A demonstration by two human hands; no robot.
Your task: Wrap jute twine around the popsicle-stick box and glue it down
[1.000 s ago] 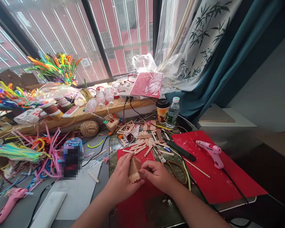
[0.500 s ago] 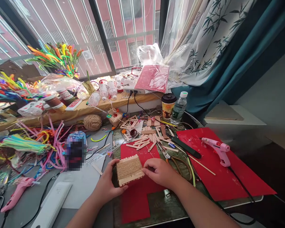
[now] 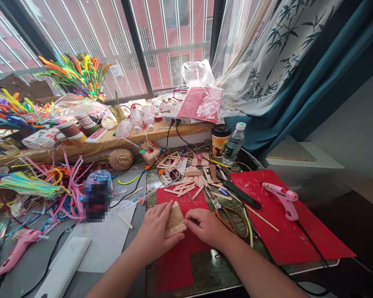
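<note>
Left hand (image 3: pixel 153 225) clamps twine-wrapped box (image 3: pixel 175 218) over red sheet (image 3: pixel 175 271), apparently steadying it. Right hand (image 3: pixel 205 225) pinches fingers together at box's right edge; strand between, cannot tell. Scissors (image 3: pixel 217 205) right of box, seemingly within reach.

The only view comes from the person's head, looking forward and steeply down at the glossy dark-green table (image 3: pixel 216 275). The bare left hand (image 3: pixel 157 227) and bare right hand (image 3: pixel 205 225) lie near the lens, towards six o'clock. Farther off, the white-barred glass window (image 3: pixel 177 37) spans ten to twelve; the teal fabric curtain (image 3: pixel 326 70) hangs towards one.
</note>
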